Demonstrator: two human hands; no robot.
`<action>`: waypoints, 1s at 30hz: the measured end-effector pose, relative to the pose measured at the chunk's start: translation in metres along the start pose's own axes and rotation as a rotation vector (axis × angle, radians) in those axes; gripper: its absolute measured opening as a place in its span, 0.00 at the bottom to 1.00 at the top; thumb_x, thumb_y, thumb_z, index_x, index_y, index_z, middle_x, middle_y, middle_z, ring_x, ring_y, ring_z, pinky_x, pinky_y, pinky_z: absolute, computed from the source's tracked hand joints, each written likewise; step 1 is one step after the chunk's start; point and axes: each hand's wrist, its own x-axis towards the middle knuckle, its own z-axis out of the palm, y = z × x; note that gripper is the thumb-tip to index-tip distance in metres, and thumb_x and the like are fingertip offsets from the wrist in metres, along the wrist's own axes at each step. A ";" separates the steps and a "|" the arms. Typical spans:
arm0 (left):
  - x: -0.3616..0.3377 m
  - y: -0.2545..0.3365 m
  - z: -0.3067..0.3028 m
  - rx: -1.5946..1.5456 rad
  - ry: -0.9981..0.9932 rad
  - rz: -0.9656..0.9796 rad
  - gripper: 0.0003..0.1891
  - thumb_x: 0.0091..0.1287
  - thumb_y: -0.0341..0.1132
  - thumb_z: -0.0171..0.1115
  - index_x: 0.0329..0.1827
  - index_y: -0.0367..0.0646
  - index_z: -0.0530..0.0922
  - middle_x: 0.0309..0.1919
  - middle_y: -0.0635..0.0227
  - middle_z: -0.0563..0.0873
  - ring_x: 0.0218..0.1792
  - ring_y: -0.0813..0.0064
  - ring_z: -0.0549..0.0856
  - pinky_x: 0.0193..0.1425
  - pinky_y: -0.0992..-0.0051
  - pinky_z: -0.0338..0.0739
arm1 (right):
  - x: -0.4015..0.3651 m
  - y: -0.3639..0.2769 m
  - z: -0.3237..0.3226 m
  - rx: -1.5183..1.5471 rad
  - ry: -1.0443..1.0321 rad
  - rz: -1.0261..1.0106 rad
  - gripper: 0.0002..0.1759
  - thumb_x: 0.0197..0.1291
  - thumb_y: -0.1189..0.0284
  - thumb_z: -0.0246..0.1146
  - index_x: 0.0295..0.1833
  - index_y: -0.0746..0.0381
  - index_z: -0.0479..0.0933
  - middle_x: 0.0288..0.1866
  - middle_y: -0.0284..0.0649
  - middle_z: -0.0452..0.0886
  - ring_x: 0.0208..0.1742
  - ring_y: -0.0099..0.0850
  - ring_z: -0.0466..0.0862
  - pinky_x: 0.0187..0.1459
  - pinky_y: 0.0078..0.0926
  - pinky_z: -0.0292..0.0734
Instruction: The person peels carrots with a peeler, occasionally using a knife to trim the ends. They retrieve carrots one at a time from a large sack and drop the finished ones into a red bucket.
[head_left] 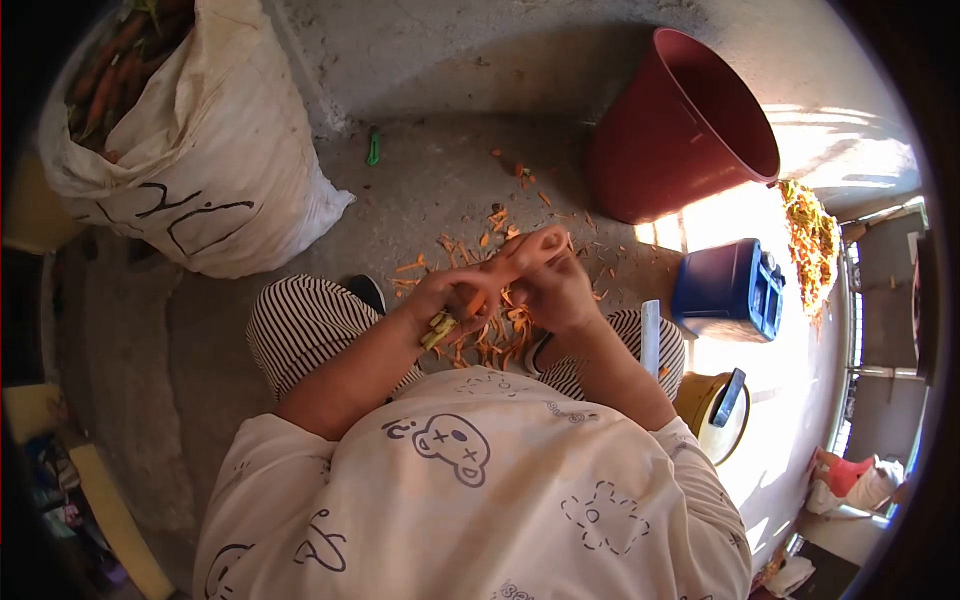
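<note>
My left hand (450, 298) is closed around a carrot (476, 301), in front of my chest and over the floor. Cut green stem stubs (437, 329) stick out below that hand, toward me. Just to the right, my right hand (556, 290) is curled in close at the far end of the carrot, its fingers bent and partly blurred. What it grips I cannot tell. Beneath both hands, orange peelings (515, 335) lie scattered on the concrete floor between my feet.
A white sack (240, 170) of carrots stands at the left. To the right are a tall dark red bucket (640, 150), a blue jerrycan (715, 290), a yellow container (700, 400) and a heap of peelings (808, 240). A small green object (374, 148) lies near the wall.
</note>
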 end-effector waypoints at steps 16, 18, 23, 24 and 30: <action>-0.004 -0.001 -0.014 0.099 0.022 -0.078 0.18 0.64 0.42 0.45 0.54 0.45 0.62 0.31 0.64 0.71 0.29 0.76 0.72 0.28 0.81 0.69 | 0.000 0.007 -0.003 0.035 -0.004 0.030 0.10 0.53 0.71 0.59 0.40 0.63 0.69 0.29 0.37 0.75 0.22 0.23 0.75 0.21 0.16 0.69; -0.006 -0.003 -0.018 0.092 0.007 -0.090 0.18 0.64 0.42 0.45 0.54 0.45 0.62 0.32 0.64 0.71 0.29 0.77 0.72 0.28 0.80 0.69 | 0.011 0.016 -0.021 0.063 -0.034 0.082 0.10 0.52 0.72 0.59 0.39 0.64 0.70 0.28 0.37 0.76 0.21 0.24 0.76 0.20 0.16 0.71; -0.015 -0.003 0.006 -0.085 0.145 -0.086 0.19 0.64 0.42 0.46 0.56 0.47 0.61 0.32 0.65 0.71 0.30 0.77 0.72 0.30 0.78 0.69 | 0.040 0.009 -0.132 -0.331 0.559 -0.163 0.10 0.54 0.70 0.58 0.39 0.65 0.71 0.28 0.37 0.76 0.20 0.21 0.74 0.21 0.18 0.71; -0.015 -0.002 0.006 -0.099 0.169 -0.067 0.19 0.63 0.42 0.47 0.56 0.46 0.61 0.32 0.65 0.71 0.29 0.77 0.72 0.29 0.79 0.69 | 0.039 0.005 -0.121 -0.298 0.496 -0.190 0.10 0.54 0.70 0.58 0.39 0.65 0.71 0.28 0.37 0.76 0.20 0.21 0.74 0.22 0.18 0.71; -0.007 0.001 0.004 0.043 0.195 -0.014 0.19 0.63 0.44 0.48 0.52 0.42 0.65 0.32 0.65 0.72 0.27 0.77 0.73 0.27 0.82 0.70 | -0.001 0.004 -0.001 -0.030 0.034 -0.055 0.09 0.55 0.71 0.57 0.39 0.65 0.71 0.28 0.37 0.76 0.21 0.21 0.74 0.22 0.16 0.70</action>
